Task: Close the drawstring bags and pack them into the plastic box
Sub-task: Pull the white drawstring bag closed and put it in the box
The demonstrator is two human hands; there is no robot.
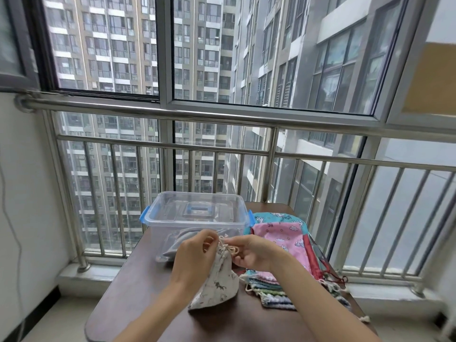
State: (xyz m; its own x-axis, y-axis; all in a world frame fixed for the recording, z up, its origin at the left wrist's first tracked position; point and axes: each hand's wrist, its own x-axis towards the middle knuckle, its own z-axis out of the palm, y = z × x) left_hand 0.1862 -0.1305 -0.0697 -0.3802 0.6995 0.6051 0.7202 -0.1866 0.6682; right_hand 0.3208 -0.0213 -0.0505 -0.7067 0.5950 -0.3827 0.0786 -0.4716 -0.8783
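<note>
Left hand [195, 255] has its fingers curled, pinching the gathered neck of a white drawstring bag [217, 285]. Right hand [249, 253] is just beside it, fingers curled, pinching the bag's cord [232, 248], which loops between the two hands. The bag is printed with small dark figures. It is upright, neck bunched tight, bottom corner resting on the dark bench [148, 292] near its front middle.

The clear plastic box [170, 225] with blue latches sits just behind the hands at the bench's far edge, open on top. Grey fabric shows through its front wall, and a lid with a blue handle is visible through it; can't tell exactly where the lid lies.

Right of the hands is a pile of bags [283, 238], pink and teal prints on top, with striped ones fanned out nearer the front, cords trailing. A steel railing [222, 114] and window stand behind the bench.
</note>
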